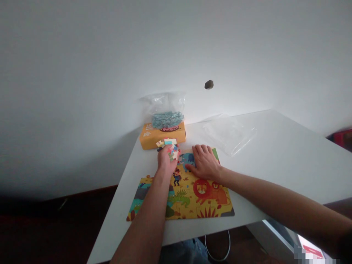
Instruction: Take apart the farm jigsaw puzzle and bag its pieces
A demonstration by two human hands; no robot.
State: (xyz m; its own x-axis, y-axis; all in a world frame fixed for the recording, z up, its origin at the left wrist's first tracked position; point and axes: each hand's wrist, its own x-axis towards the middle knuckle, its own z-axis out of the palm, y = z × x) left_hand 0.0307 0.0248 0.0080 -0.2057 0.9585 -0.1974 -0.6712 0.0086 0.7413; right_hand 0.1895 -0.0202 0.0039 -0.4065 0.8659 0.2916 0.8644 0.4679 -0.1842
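A colourful animal jigsaw puzzle (192,200) lies assembled on the white table (275,154), showing a lion, a crocodile and a blue rhino. My left hand (166,159) is closed around a bunch of loose puzzle pieces (171,146) at the puzzle's far edge. My right hand (205,161) lies flat, palm down, on the puzzle's upper right part, fingers spread, beside the blue rhino. The two hands are close together, a few centimetres apart.
An orange puzzle box (162,136) stands at the table's far left by the wall, with a clear bag of blue-grey pieces (167,112) on it. An empty clear plastic bag (229,134) lies to the right. A dark spot (209,84) marks the wall.
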